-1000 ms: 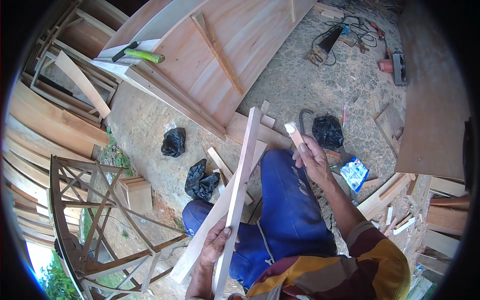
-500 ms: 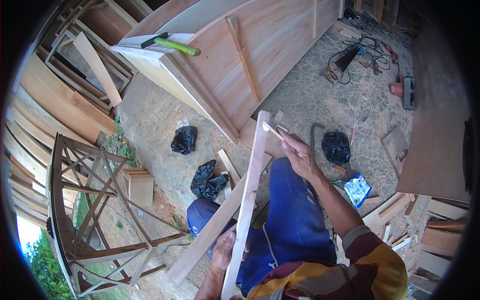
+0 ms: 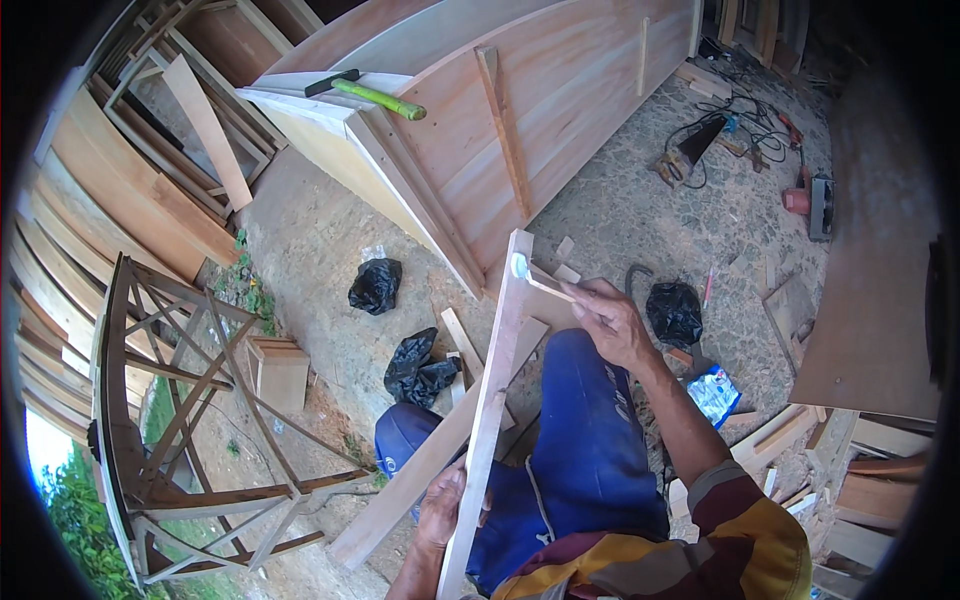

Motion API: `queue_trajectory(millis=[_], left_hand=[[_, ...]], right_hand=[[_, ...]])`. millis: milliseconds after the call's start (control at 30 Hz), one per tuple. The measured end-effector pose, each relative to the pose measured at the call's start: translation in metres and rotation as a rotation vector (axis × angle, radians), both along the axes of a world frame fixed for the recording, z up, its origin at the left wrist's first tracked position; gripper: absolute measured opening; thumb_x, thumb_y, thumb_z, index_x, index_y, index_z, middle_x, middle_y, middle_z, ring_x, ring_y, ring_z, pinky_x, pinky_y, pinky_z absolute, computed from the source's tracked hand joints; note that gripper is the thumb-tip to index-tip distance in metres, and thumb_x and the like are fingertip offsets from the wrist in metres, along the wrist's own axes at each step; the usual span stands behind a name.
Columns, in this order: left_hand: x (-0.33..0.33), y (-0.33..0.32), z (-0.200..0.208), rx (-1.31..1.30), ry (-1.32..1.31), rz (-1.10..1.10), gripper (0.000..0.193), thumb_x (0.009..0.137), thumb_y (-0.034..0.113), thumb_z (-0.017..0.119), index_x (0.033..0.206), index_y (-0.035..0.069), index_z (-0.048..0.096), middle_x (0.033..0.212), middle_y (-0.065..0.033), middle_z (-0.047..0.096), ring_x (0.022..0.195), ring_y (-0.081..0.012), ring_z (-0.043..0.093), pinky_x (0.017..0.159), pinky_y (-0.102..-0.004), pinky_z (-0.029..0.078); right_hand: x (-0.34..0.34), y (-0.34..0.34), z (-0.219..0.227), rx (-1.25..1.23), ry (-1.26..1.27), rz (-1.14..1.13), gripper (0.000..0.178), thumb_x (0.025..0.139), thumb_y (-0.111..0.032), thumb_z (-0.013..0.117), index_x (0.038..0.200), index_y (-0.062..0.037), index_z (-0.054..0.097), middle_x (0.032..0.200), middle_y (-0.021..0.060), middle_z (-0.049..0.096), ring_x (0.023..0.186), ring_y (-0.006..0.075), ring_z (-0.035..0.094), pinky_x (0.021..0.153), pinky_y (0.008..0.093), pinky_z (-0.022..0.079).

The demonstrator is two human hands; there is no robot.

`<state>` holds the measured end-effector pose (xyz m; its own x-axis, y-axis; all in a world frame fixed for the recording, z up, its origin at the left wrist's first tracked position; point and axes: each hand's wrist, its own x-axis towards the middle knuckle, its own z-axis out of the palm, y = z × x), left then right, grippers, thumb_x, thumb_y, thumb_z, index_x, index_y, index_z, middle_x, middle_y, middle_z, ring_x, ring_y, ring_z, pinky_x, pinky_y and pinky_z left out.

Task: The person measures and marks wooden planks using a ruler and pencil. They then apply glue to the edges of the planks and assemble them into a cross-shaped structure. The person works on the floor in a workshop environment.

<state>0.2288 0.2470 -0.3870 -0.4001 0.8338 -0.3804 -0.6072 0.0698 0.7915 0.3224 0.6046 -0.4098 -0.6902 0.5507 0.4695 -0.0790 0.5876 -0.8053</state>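
White paste (image 3: 519, 265) marks the straight, pale wooden batten (image 3: 491, 390).

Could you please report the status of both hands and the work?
Left hand gripping long wooden strip; right hand holding small flat stick. Stick's tip at white substance near strip's far end. Wider board crossing beneath; nothing visibly blocking the stick.

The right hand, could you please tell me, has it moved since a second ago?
Yes: the right hand has moved left and upward relative to the crumpled black plastic bag at its right.
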Motion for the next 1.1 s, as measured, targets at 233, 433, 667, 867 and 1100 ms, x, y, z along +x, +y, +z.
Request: queue_trajectory(millis=[233, 433, 667, 867, 1100], left_hand=[[-0.011, 0.005, 0.011, -0.034, 0.148, -0.092, 0.064, 0.100, 0.050, 0.054, 0.137, -0.001, 0.048, 0.075, -0.0130, 0.065, 0.053, -0.0170, 0.060, 0.044, -0.0265, 0.048], [-0.014, 0.000, 0.016, -0.092, 0.230, -0.101, 0.066, 0.102, 0.048, 0.051, 0.143, -0.003, 0.045, 0.075, -0.0120, 0.064, 0.054, -0.0163, 0.059, 0.049, -0.0262, 0.049], [-0.017, 0.005, 0.020, 0.003, 0.143, -0.145, 0.060, 0.106, 0.040, 0.045, 0.148, -0.002, 0.040, 0.079, -0.0098, 0.065, 0.058, -0.0151, 0.060, 0.056, -0.0272, 0.050], [-0.018, 0.010, 0.024, -0.006, 0.167, -0.118, 0.061, 0.105, 0.042, 0.047, 0.146, -0.003, 0.042, 0.077, -0.0092, 0.064, 0.057, -0.0149, 0.059, 0.054, -0.0274, 0.050], [-0.022, 0.018, 0.022, 0.027, 0.161, -0.080, 0.059, 0.105, 0.043, 0.047, 0.142, -0.003, 0.046, 0.075, -0.0096, 0.063, 0.056, -0.0153, 0.059, 0.052, -0.0264, 0.048]], right_hand=[[-0.019, 0.044, 0.032, -0.013, -0.092, 0.018, 0.035, 0.098, -0.009, 0.058, 0.132, -0.0084, 0.064, 0.107, 0.0122, 0.067, 0.087, 0.0214, 0.064, 0.077, 0.0311, 0.052], [-0.023, 0.053, 0.020, 0.113, 0.007, 0.129, 0.035, 0.098, -0.010, 0.058, 0.133, -0.0089, 0.064, 0.110, 0.0121, 0.067, 0.095, 0.0222, 0.065, 0.083, 0.0311, 0.051], [-0.022, 0.055, 0.020, -0.092, 0.023, 0.045, 0.035, 0.100, -0.011, 0.056, 0.134, -0.0092, 0.063, 0.110, 0.0113, 0.066, 0.097, 0.0205, 0.063, 0.084, 0.0301, 0.051], [-0.017, 0.038, 0.033, -0.093, -0.052, 0.062, 0.034, 0.101, -0.012, 0.056, 0.134, -0.0097, 0.063, 0.111, 0.0112, 0.066, 0.096, 0.0208, 0.063, 0.086, 0.0309, 0.051], [-0.013, 0.006, 0.024, -0.101, -0.035, 0.177, 0.034, 0.099, -0.008, 0.056, 0.132, -0.0062, 0.064, 0.118, 0.0137, 0.066, 0.106, 0.0232, 0.065, 0.090, 0.0317, 0.052]])
